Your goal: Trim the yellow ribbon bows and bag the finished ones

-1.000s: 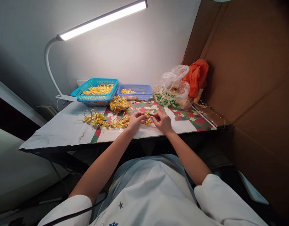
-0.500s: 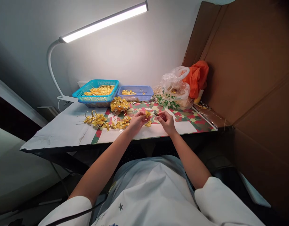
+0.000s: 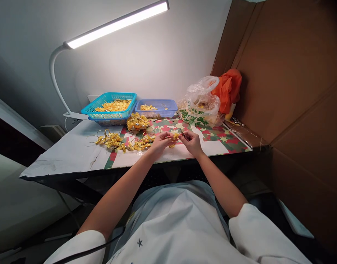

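Observation:
My left hand [image 3: 160, 142] is closed, thumb and fingertips pinching a small yellow artificial flower [image 3: 174, 136] above the table. Close beside it, my right hand [image 3: 192, 143] holds a thin dark metal tool [image 3: 183, 133] that looks like tweezers, and its fingertips are at the flower's right edge. The fingers hide part of both things. To the left of my hands, a string of yellow flowers [image 3: 110, 140] with wire loops and silvery beads lies on the table. Behind it sits a bunch of yellow flowers [image 3: 137, 122].
A turquoise basket [image 3: 109, 114] of yellow pieces rests on a blue one at the back left, next to a periwinkle basket [image 3: 156, 114]. A plastic bag [image 3: 200, 106] and orange cloth [image 3: 227, 90] stand back right. Cardboard [image 3: 292, 73] walls the right side; a lamp [image 3: 116, 27] hangs above.
My right hand has moved slightly left to meet the flower in my left hand. The tool now points more upward. The whole view has shifted a little.

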Demonstrator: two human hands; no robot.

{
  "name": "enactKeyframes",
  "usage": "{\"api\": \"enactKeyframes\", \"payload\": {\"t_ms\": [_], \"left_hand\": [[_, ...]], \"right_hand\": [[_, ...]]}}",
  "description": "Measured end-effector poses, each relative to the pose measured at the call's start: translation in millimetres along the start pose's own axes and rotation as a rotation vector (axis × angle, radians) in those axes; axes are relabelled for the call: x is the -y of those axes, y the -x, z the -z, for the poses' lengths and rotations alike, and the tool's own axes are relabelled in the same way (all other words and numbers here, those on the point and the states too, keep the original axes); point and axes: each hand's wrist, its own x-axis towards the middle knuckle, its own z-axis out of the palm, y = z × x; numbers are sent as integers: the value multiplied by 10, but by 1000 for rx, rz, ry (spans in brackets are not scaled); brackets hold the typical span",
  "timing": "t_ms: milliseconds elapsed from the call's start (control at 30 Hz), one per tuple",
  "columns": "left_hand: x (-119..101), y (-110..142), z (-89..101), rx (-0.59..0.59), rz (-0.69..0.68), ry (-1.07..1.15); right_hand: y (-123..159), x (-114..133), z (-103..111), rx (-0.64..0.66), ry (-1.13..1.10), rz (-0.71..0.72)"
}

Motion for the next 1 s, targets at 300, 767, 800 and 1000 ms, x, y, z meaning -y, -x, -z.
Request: {"api": "enactKeyframes", "payload": {"t_ms": [300,767,800,1000], "left_hand": [[4,-41,14,9,-419,-504],[21,-46,25,-72,-255,-291],[18,-40,18,-69,-222,-254],[6,-49,21,-114,-170,-169]], "right_hand": [[20,-3,10,-51,44,42],[4,-31,7,-101,-16,-41],[-2,-36,8,-100,-22,-52],[-83,-109,1,-93,-93,-186]]}}
